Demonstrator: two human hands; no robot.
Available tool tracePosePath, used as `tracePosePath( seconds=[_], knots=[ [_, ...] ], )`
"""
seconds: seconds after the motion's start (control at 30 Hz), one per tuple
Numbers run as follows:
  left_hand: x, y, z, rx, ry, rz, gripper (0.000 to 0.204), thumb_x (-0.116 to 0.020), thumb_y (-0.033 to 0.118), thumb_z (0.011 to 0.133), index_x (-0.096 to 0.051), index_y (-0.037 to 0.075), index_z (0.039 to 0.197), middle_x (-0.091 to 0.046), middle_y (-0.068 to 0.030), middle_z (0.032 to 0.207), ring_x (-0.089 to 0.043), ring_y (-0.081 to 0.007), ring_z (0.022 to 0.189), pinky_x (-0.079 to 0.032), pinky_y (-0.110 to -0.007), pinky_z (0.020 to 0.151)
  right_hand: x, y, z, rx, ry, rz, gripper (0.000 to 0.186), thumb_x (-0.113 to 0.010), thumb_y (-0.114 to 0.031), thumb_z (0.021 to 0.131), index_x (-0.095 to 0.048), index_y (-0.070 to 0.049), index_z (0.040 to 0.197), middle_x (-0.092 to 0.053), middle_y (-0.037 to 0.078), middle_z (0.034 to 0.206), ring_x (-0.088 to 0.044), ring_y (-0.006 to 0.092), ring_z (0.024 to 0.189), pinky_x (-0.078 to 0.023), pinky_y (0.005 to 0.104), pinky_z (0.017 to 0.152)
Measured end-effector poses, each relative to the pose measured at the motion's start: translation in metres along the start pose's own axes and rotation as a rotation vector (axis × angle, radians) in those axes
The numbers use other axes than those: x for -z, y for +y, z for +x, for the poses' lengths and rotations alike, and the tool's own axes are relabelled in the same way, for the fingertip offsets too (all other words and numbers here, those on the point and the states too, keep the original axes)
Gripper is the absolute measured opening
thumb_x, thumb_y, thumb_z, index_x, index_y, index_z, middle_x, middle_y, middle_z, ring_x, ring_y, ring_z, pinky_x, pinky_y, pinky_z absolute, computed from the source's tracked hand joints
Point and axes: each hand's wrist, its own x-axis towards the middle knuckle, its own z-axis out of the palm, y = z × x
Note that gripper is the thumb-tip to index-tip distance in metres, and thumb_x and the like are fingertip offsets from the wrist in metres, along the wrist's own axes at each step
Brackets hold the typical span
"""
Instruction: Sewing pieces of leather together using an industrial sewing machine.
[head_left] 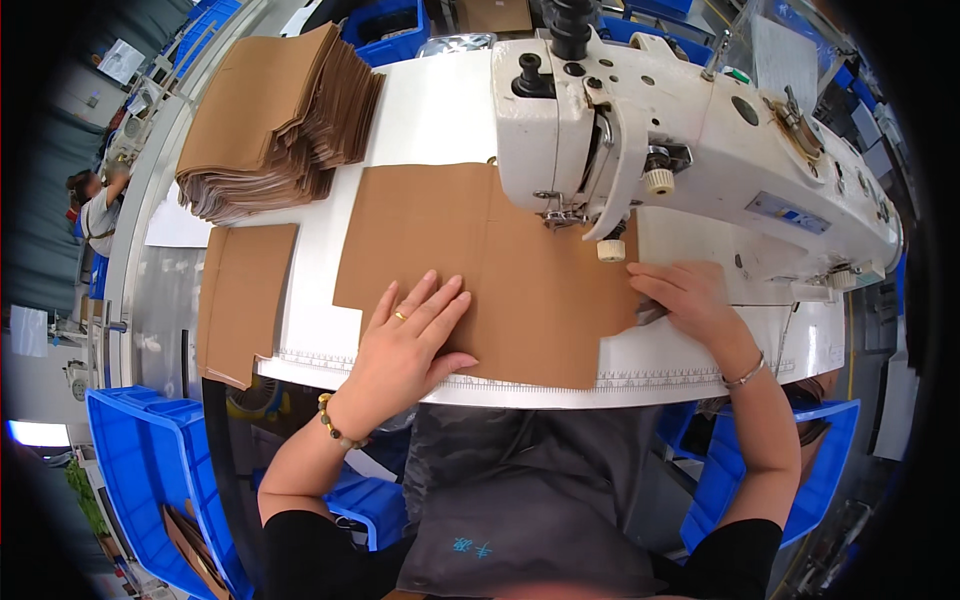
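Head view, sole entry.

Item: my left hand [400, 345], palm down. Fingers [440, 300] stretched out and slightly parted, thumb set wide of them; released, clasping nothing, laid flat on the brown panel [540, 300] at its lower left. Worn with a gold-coloured ring [401, 316] and a beaded bracelet [335, 425].

Item: my right hand [690, 300], partly blurred, fingers bent and tips at the panel's right edge. Thumb hidden; whether I pinch that edge or only touch it, I cannot tell. Worn with a thin bangle [745, 370].

Item: the brown panel, one, flat on the white bench [430, 110], beneath my left fingers and reaching across to my right fingertips. Its upper part lies under the head of the white sewing machine [690, 150], its lower edge over the ruler strip [700, 375].

Item: a stack of brown pieces [250, 100], upper left, well apart from my fingers.

Item: a smaller brown piece [245, 300], left of the panel, a gap between.
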Motion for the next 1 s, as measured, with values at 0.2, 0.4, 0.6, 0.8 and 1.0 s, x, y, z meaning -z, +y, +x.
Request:
tracePosePath(
  seconds=[0.2,0.4,0.6,0.8,1.0],
  knots=[
    [-0.017,0.018,0.017,-0.123,-0.032,0.109,0.071,-0.070,0.048,0.084,-0.056,0.005,0.138,-0.054,-0.0125,0.146,-0.048,-0.0323,0.137,-0.037,-0.051,0.112,0.034,0.007,0.003,-0.181,0.027,-0.047,0.026,-0.069,-0.005,0.071,-0.070,-0.014,0.095,-0.070,-0.004,0.088,-0.066,0.0190,0.068,-0.051,0.0324,0.057],
    [-0.016,0.031,0.041,-0.188,-0.099,0.283,0.066,-0.069,0.047,0.085,-0.061,-0.002,0.130,-0.060,-0.0154,0.138,-0.051,-0.0313,0.134,-0.041,-0.050,0.109,0.000,-0.012,0.046,-0.051,-0.083,-0.271,0.007,-0.071,-0.016,0.079,-0.069,-0.013,0.085,-0.057,0.000,0.070,-0.062,0.0211,0.062,-0.047,0.0361,0.053],
    [0.000,0.010,0.066,-0.275,-0.175,0.324,0.078,-0.064,0.054,0.087,-0.052,-0.002,0.141,-0.052,-0.0158,0.146,-0.044,-0.0333,0.140,-0.038,-0.051,0.112,-0.051,-0.014,0.086,-0.050,0.168,0.007,0.015,-0.070,-0.021,0.083,-0.072,-0.012,0.072,-0.066,0.004,0.071,-0.064,0.0239,0.063,-0.051,0.0349,0.058],
    [-0.014,0.011,0.072,-0.253,-0.144,0.273,0.083,-0.057,0.059,0.088,-0.048,-0.003,0.144,-0.046,-0.0183,0.152,-0.044,-0.0354,0.140,-0.039,-0.054,0.109,-0.050,-0.001,0.082,-0.130,0.061,0.211,0.013,-0.073,-0.014,0.086,-0.074,-0.005,0.096,-0.073,0.012,0.085,-0.071,0.0256,0.072,-0.054,0.0351,0.062],
    [-0.033,0.020,0.085,-0.257,0.033,0.233,0.070,-0.064,0.053,0.088,-0.056,-0.001,0.132,-0.063,-0.0149,0.123,-0.055,-0.0330,0.127,-0.045,-0.044,0.103,-0.042,-0.018,0.067,-0.120,-0.071,-0.090,0.009,-0.068,-0.016,0.075,-0.069,-0.009,0.081,-0.061,0.005,0.062,-0.063,0.0230,0.060,-0.049,0.0364,0.050]
  ],
)
